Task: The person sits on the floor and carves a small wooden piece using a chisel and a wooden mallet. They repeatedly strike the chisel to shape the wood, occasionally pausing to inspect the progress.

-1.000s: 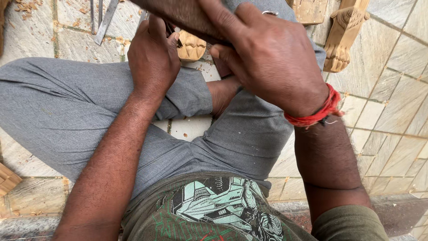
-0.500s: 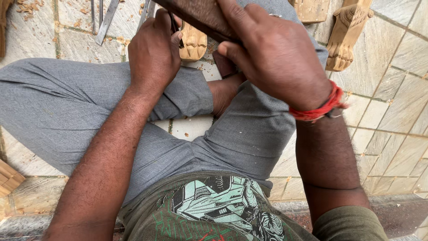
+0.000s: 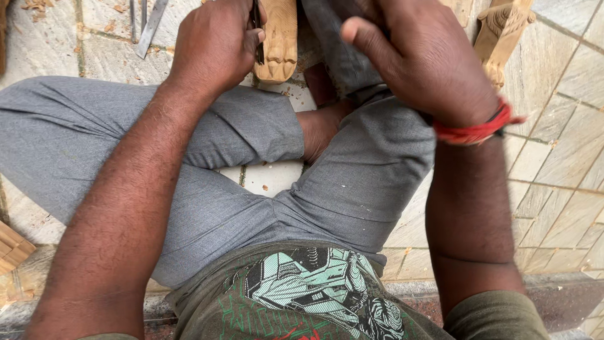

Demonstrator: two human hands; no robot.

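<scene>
I sit cross-legged in grey trousers [image 3: 239, 208] on a stone-tiled floor. My left hand [image 3: 214, 50] is closed around a thin dark chisel [image 3: 257, 34], whose blade rests against a pale carved wooden piece [image 3: 280, 38] lying by my foot [image 3: 321, 126]. My right hand [image 3: 421, 60], with a red thread [image 3: 475, 131] at the wrist, is raised above my right knee. Its fingers are curled and the thumb sticks out. The dark wooden block it gripped a moment ago is hidden behind the hand and the frame's top edge.
Several flat metal chisels [image 3: 148, 25] lie on the tiles at the upper left among wood chips [image 3: 38, 6]. Another carved wooden piece [image 3: 503, 31] lies at the upper right. A ribbed wooden piece [image 3: 12, 245] shows at the left edge.
My right hand has lifted up and to the right, and the dark wooden block it held has gone out of sight. The carved piece under the chisel now shows more fully.
</scene>
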